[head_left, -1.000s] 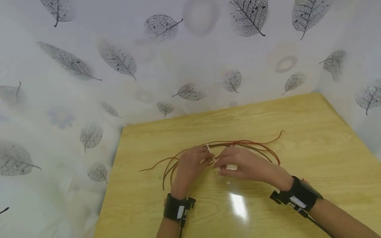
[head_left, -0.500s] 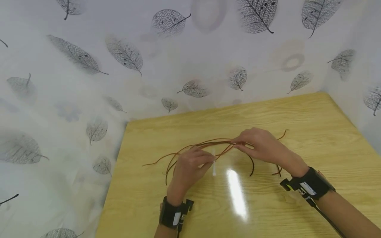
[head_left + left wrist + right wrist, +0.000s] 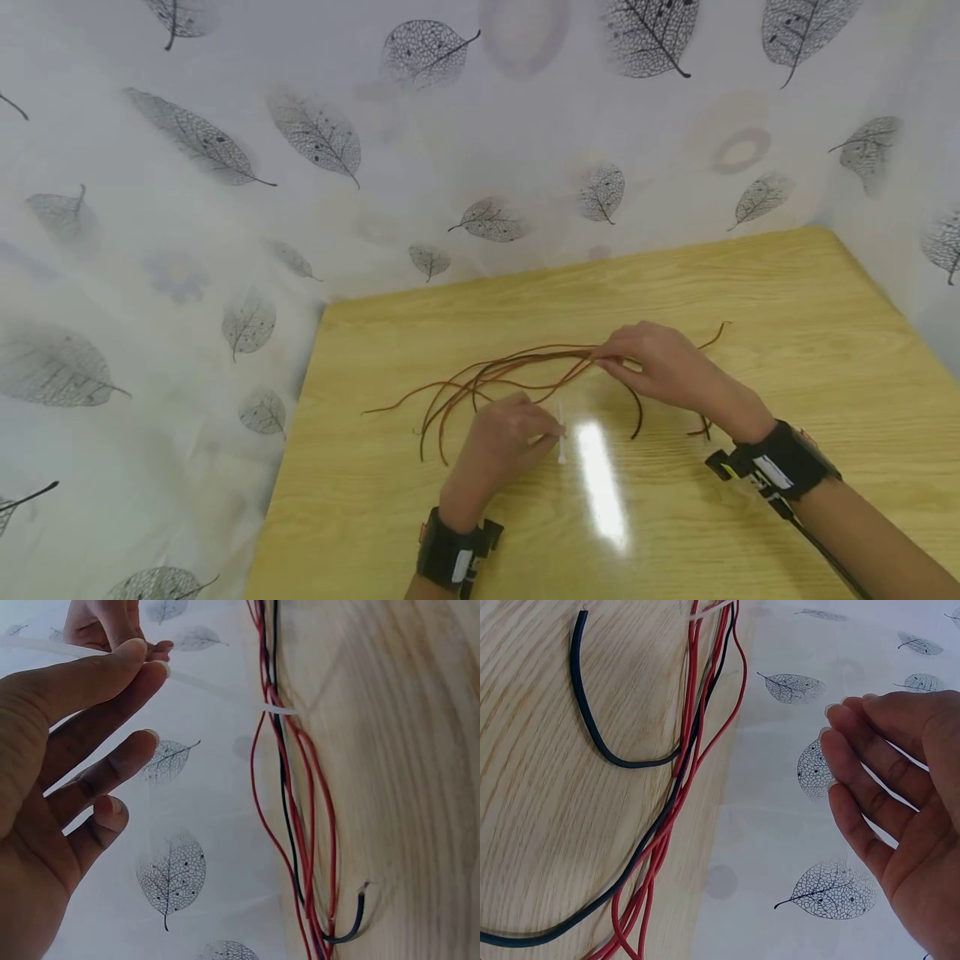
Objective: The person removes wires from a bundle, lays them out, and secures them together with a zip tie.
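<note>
A bundle of red and dark wires (image 3: 517, 360) lies across the wooden table. My right hand (image 3: 660, 367) grips it from above in the head view, the wires converging at its fingertips. Lower and to the left, my left hand (image 3: 506, 437) pinches a thin white cable tie (image 3: 562, 455), whose end hangs below the fingertips. In the left wrist view the tie (image 3: 279, 709) reaches the wires (image 3: 292, 802) and crosses them. The right wrist view has the fingers (image 3: 855, 761) nearly straight, beside the wires (image 3: 679, 780); no wire shows between them there.
Behind the wooden table (image 3: 675, 275) and along its sides rises a pale covering (image 3: 525, 133) printed with leaves. Loose wire ends spread left and right of the bundle. A bright reflection shows on the tabletop in front of the hands.
My right hand has left the cable tie, moved up and right, and taken hold of the wires. My left hand has moved slightly down and right with the tie. The wires' right ends have swung downward.
</note>
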Motion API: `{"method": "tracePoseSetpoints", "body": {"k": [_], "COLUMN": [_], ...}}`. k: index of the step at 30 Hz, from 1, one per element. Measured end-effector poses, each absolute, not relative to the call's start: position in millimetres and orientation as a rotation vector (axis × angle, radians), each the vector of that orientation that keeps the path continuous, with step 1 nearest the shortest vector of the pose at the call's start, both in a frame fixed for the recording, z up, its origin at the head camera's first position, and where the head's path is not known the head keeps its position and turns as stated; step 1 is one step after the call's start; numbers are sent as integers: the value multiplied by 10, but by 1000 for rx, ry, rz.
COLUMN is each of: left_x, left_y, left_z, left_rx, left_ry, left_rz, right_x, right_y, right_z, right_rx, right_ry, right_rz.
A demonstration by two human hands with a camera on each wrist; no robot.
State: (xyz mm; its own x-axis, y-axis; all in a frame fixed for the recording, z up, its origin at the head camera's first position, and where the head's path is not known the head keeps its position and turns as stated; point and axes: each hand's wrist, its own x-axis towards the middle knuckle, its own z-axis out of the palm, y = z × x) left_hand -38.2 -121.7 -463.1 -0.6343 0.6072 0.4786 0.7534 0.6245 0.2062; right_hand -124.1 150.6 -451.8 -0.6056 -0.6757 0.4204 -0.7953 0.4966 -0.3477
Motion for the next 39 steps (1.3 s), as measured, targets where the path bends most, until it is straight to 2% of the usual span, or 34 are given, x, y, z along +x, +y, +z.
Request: {"method": "tracePoseSetpoints", "body": {"k": [15,26,39], "left_x": [-365,-285,-469], "left_y": [-1110,-1118,-1188], "left_z": [-4828,-4837,-4899], "left_rx": [-1013,-980,-826], "left_ry": [-2669,-2737,-2796], "left_rz": [-461,-534,-390], "right_x": [-1272,-1282,-1308], "right_y": [1492,1499,1475], "right_z": [-4600,-4636,-4633], "right_rx": [1249,1220,1212], "right_ry": [-2540,-2570,-2610], "right_rz": [775,774,794]}}
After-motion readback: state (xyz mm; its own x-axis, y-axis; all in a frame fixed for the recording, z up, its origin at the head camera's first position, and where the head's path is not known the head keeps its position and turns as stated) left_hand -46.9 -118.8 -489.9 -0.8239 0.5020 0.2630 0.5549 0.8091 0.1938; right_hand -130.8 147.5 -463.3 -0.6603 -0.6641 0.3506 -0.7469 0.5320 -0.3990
